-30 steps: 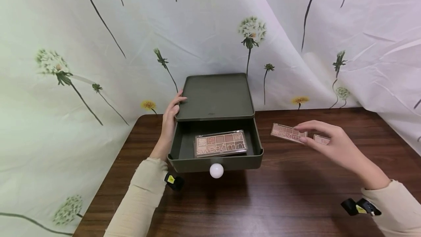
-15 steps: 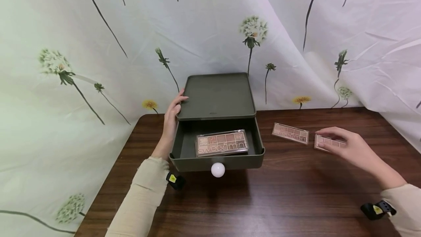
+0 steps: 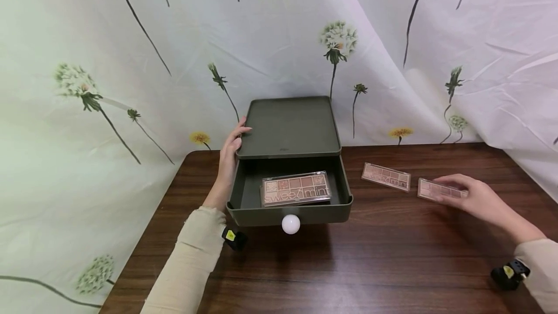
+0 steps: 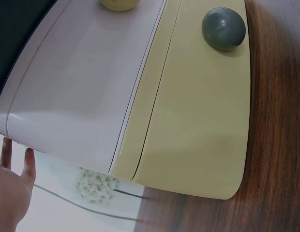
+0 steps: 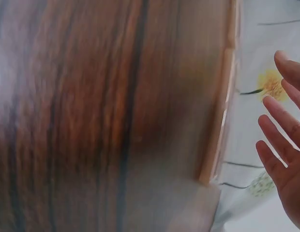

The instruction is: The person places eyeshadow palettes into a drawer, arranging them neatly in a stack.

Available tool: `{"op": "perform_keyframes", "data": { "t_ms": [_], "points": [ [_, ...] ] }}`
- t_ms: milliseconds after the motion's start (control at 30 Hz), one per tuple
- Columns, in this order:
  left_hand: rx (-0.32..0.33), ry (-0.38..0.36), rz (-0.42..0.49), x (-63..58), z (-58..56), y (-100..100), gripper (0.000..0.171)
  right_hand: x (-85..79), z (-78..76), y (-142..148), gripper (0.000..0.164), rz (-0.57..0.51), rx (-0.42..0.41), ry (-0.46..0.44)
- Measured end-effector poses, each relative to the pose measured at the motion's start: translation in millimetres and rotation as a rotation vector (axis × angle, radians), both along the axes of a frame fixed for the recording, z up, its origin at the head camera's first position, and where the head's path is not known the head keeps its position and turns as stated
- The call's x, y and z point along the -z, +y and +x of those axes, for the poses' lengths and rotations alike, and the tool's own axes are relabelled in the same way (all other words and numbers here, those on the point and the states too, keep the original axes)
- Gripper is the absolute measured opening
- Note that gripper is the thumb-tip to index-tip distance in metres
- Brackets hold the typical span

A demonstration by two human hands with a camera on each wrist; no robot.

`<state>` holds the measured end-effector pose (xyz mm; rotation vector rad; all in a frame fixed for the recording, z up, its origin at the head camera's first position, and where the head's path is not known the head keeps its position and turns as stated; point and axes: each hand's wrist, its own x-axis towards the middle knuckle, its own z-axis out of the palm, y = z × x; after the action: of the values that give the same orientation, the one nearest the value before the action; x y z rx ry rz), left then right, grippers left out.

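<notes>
From my end, far left first: floral cloth (image 3: 69, 178) behind everything; cream left sleeve (image 3: 183, 260) with a black wrist camera (image 3: 235, 240) strapped on; left hand (image 3: 228, 156) lies along the left side of a dark green drawer box (image 3: 289, 127), fingers fairly straight, fingertips by the top rim, bracing flat rather than gripping; my left-wrist view shows pale lilac drawer (image 4: 82, 77) and yellow drawer (image 4: 198, 106) tiers below, the yellow one with a grey-green knob (image 4: 224, 29); top drawer (image 3: 322, 214) is pulled out, white knob (image 3: 290, 224) on its front; inside it, a "sweet mint" palette (image 3: 296, 189) lies slightly skewed, another edge peeking out under its left end; right of the box, a middle palette (image 3: 385, 177) lies angled on the brown table (image 3: 392, 256); just beside it, a right palette (image 3: 436, 189); the right hand (image 3: 475, 197) is over its right end, thumb at the near edge, fingers toward the far edge; right-wrist view has that hand opened wide, fingers spread, gripping nothing; whether a fingertip touches the palette, I can't tell.
</notes>
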<state>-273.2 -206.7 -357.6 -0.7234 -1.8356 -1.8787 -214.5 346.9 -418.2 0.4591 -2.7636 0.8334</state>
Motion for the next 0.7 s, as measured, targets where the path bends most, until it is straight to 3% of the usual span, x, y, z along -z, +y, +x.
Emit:
{"op": "perform_keyframes", "data": {
  "t_ms": [200,700],
  "points": [
    [0.003,-0.017,0.004,0.8,-0.6,-0.4,0.034,9.2,-13.3,9.9,0.045,0.031,-0.059,0.036],
    [-0.044,-0.028,-0.053,-2.5,2.7,0.2,0.047,24.2,-29.7,5.5,0.065,0.103,-0.069,-0.123]
  ]
}}
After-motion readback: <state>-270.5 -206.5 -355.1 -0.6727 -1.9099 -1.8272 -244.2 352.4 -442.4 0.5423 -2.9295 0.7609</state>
